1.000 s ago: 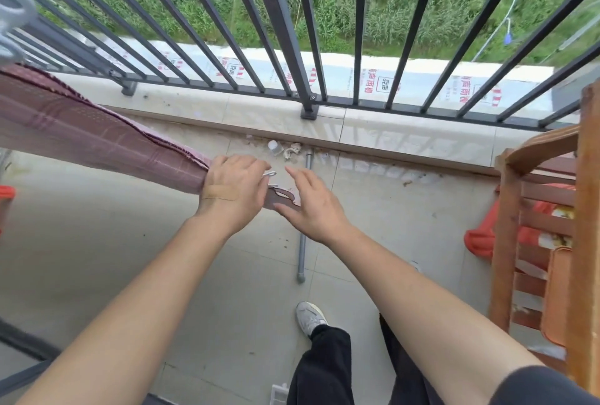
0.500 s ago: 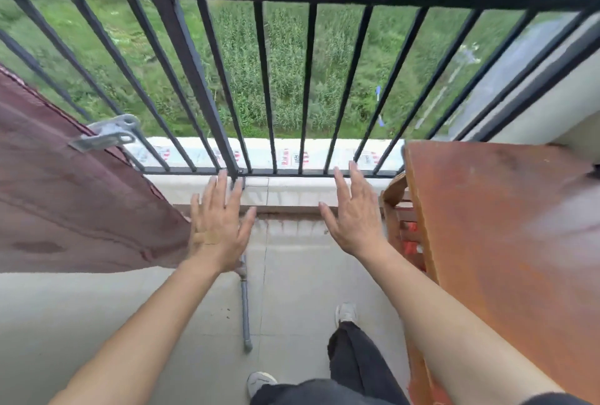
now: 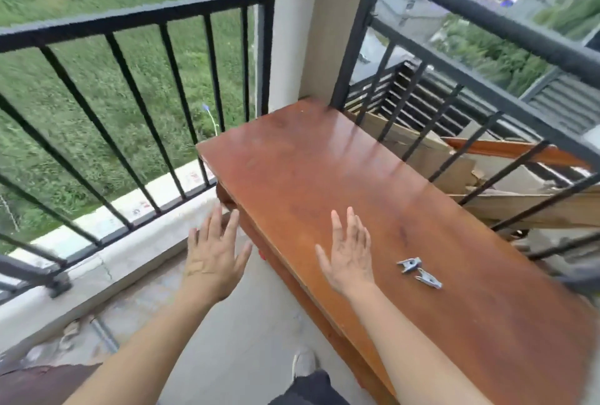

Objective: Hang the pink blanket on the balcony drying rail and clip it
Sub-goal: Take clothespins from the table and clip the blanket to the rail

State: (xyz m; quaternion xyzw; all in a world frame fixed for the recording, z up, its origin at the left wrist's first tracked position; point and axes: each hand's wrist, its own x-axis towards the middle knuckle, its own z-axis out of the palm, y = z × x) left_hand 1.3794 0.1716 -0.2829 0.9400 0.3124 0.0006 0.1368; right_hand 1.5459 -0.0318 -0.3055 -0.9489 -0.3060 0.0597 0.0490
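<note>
Two metal clips (image 3: 418, 271) lie close together on the reddish-brown wooden table (image 3: 324, 164) at my right. My right hand (image 3: 349, 252) hovers flat over the table, fingers spread, holding nothing, a short way left of the clips. My left hand (image 3: 214, 255) is also open and empty, above the floor just left of the table's edge. Only a corner of the pink blanket (image 3: 42, 382) shows at the bottom left, partly behind my left forearm.
Black balcony railing (image 3: 130, 18) runs along the far side and again behind the table at the right. A pale pillar (image 3: 298, 28) stands in the corner. A grey pipe (image 3: 104, 333) and debris lie on the floor by the kerb. Wooden boards (image 3: 431, 158) lie beyond the right railing.
My view has swung right from the blanket to the table. Both hands let go of the blanket and clip and now hang open, the right one over the table near the clips.
</note>
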